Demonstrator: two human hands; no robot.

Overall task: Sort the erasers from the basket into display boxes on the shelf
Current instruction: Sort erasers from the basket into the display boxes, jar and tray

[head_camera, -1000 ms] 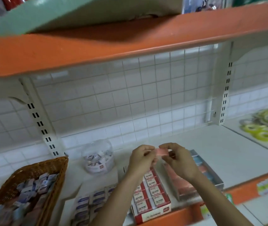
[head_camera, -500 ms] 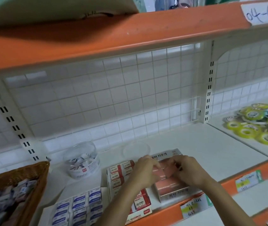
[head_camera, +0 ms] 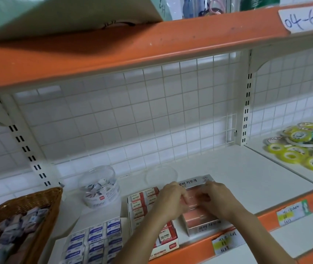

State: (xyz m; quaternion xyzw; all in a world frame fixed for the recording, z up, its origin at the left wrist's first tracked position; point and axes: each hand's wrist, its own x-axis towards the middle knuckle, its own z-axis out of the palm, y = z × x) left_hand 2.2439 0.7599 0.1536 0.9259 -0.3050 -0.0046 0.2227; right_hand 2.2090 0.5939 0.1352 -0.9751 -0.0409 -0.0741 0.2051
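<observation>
Over the silver display box [head_camera: 202, 228], both hands are working close together, left hand [head_camera: 170, 200] and right hand [head_camera: 215, 200] touching down on the pink erasers [head_camera: 193, 216] inside. Whether they are pinching one or only pressing, I cannot tell. These are probably handling light, soft and grippy, best pinched by the long sides. Just left, a red-and-white box [head_camera: 142, 204] is crowding the left hand, and the basket [head_camera: 37, 202] is sitting well beyond it. Rightward, bare shelf [head_camera: 247, 178] is offering room behind its orange lip [head_camera: 266, 219].
</observation>
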